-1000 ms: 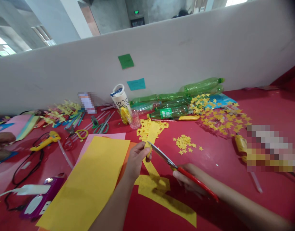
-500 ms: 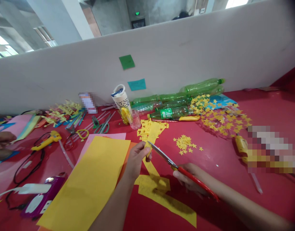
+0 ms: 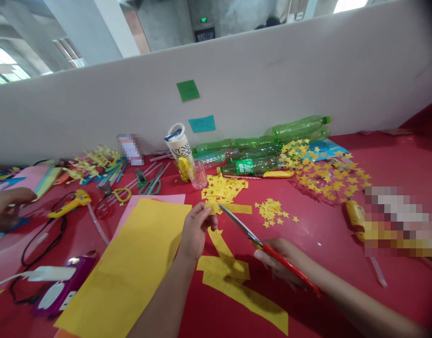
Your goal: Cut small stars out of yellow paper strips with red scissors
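Between thumb and fingers, my left hand [image 3: 196, 230] pinches a yellow paper strip [image 3: 237, 208] that points to the right. My right hand [image 3: 277, 263] grips red-handled scissors [image 3: 251, 236], their tips close by the held end of the strip. The blades look nearly closed; whether they touch the paper I cannot tell. Below my hands lie more yellow strips [image 3: 251, 300] on the red table. Beyond them is a heap of yellow paper scraps [image 3: 225, 187] with star-like cut-outs, and right of it a pile of small yellow stars [image 3: 271, 211].
Yellow sheets [image 3: 131, 263] lie left of my arm, near a purple power strip [image 3: 64, 286] and a yellow glue gun [image 3: 73, 204]. Green bottles [image 3: 261, 164] and a white cup [image 3: 177, 143] stand or lie by the partition. Another person's hand [image 3: 11, 206] is at far left.
The held strip has turned from pointing away to pointing right, with my left hand rotating. My right hand and scissors have barely moved. The other person's hand has come further into view.
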Available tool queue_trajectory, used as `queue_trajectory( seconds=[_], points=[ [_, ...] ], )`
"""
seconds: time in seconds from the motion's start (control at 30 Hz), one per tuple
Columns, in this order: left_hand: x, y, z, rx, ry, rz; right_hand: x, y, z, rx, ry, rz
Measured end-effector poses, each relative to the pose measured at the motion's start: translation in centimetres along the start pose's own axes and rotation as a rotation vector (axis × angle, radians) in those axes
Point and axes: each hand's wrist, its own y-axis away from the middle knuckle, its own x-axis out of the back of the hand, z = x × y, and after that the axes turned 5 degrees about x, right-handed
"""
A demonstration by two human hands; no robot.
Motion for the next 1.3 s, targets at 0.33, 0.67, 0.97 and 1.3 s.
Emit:
queue_trajectory(
  seconds=[0.33, 0.67, 0.97, 1.3],
  points=[
    [0.1, -0.1, -0.5, -0.063, -0.016, 0.073, 0.0, 0.3, -0.2, 0.070, 0.043, 0.002],
    [-0.2, 0.0, -0.1, -0.105, -0.186, 0.134, 0.6, 0.5, 0.5, 0.190, 0.095, -0.064],
    [-0.1, 0.0, -0.1, -0.081, -0.195, 0.093, 0.8, 0.7, 0.3, 0.202, 0.068, -0.101],
    [0.1, -0.2, -0.2, -0.070, -0.204, 0.070, 0.9, 0.4, 0.4, 0.153, 0.043, -0.091]
  ],
)
